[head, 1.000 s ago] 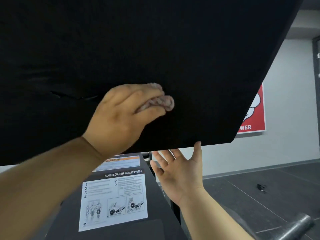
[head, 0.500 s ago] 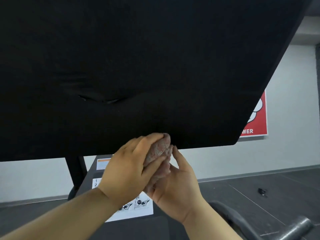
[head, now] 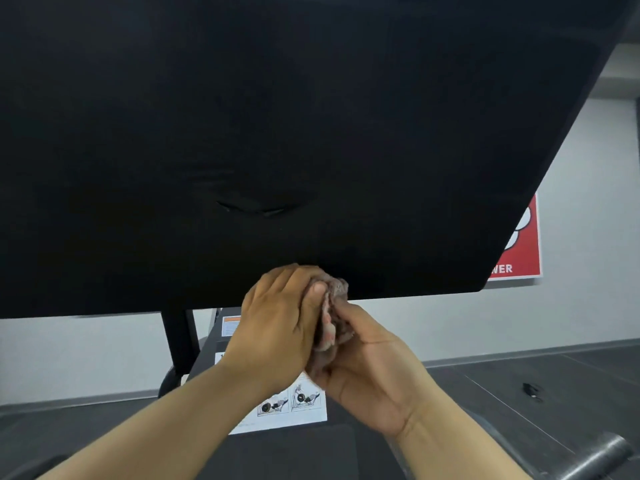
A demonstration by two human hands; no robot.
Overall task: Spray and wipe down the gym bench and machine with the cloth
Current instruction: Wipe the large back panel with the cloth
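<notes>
Scene: A person, seen from a head camera, works at the lower edge of a large black pad [head: 277, 116] that fills the upper frame and slopes down to the right.
Cloth: A crumpled pinkish-brown cloth [head: 332, 320] sits between both hands, its top touching the pad's lower edge.
Left hand: The left hand [head: 280, 327], back to the camera, is closed around the cloth from the left, with the thumb pressed on the cloth's upper part.
Right hand: The right hand [head: 370, 372], palm up and partly under the cloth, cups it from the right with fingers curled into the fabric.
Arms: Both bare forearms rise from the bottom edge and meet at the cloth.
Pad surface: A shallow crease [head: 256, 209] marks the pad above the hands.
Machine: Below the hands, a dark sloped panel carries a white instruction label [head: 298, 407] with exercise drawings; an orange-topped sticker [head: 230, 323] sits higher on it. A black post [head: 180, 337] stands to the left.
Background: A red poster [head: 523, 244] hangs on the pale wall at right, partly hidden by the pad. A small dark object [head: 533, 391], too small to identify, lies on the grey floor. A grey roller [head: 602, 452] shows at the lower right corner.
</notes>
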